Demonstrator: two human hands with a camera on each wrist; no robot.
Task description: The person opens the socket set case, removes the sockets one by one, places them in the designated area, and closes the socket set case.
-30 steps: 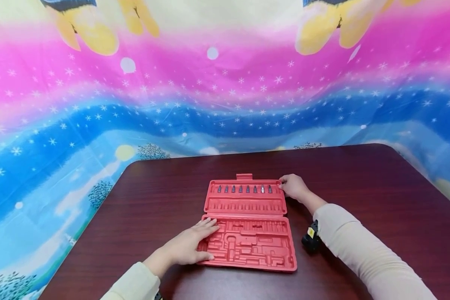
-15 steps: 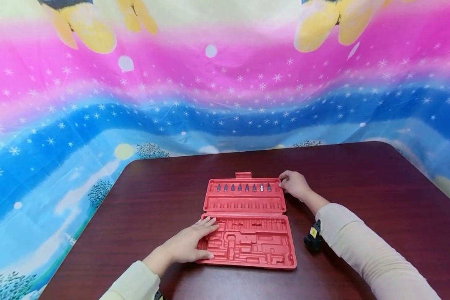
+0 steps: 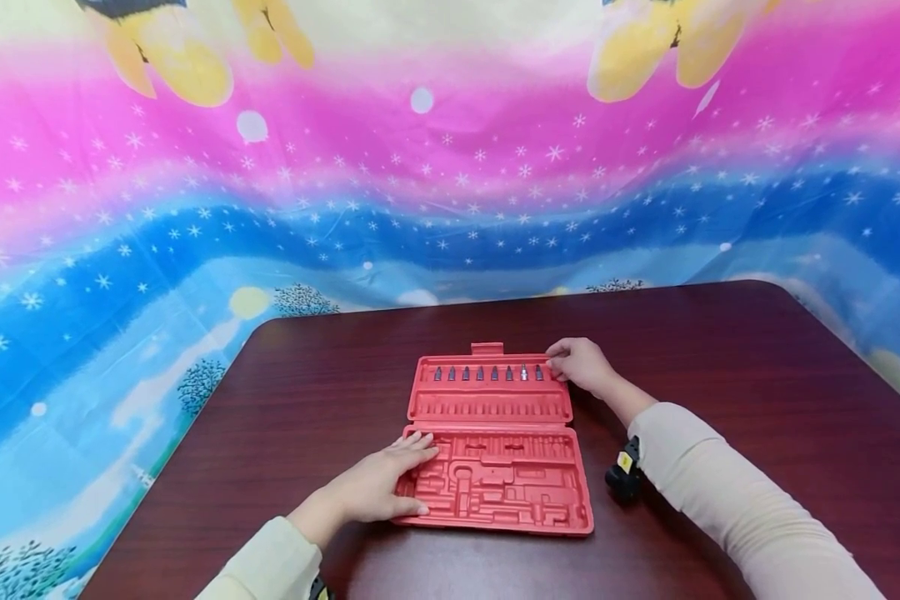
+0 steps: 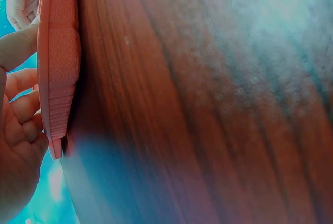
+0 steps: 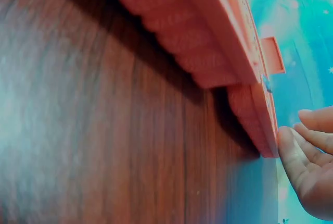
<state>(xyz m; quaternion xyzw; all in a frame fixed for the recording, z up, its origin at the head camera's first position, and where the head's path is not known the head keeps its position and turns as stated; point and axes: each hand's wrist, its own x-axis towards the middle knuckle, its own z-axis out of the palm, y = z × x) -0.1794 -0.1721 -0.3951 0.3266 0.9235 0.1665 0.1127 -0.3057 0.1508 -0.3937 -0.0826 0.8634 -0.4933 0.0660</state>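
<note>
An unfolded red plastic bit case [image 3: 495, 467] lies on the table, its near half moulded with tool-shaped recesses. Along the far half stands a row of several small dark screwdriver bits [image 3: 481, 374], one of them silvery [image 3: 524, 373]. My left hand [image 3: 375, 483] rests with spread fingers on the left edge of the near half; in the left wrist view its thumb and fingers lie along the case's side. My right hand [image 3: 585, 367] reaches over the far right corner, fingertips close to the rightmost bit. In the right wrist view its thumb and fingers are apart, nothing visible between them.
The dark brown wooden table [image 3: 307, 375] has rounded far corners. Behind it hangs a pink and blue patterned cloth [image 3: 450, 183]. A black wrist camera [image 3: 625, 468] sits beneath the right sleeve. The case's latch tab [image 3: 487, 348] sticks out at its far edge.
My right hand has shifted slightly left, from the case's far right corner to over it by the rightmost bit. My left hand stays in place.
</note>
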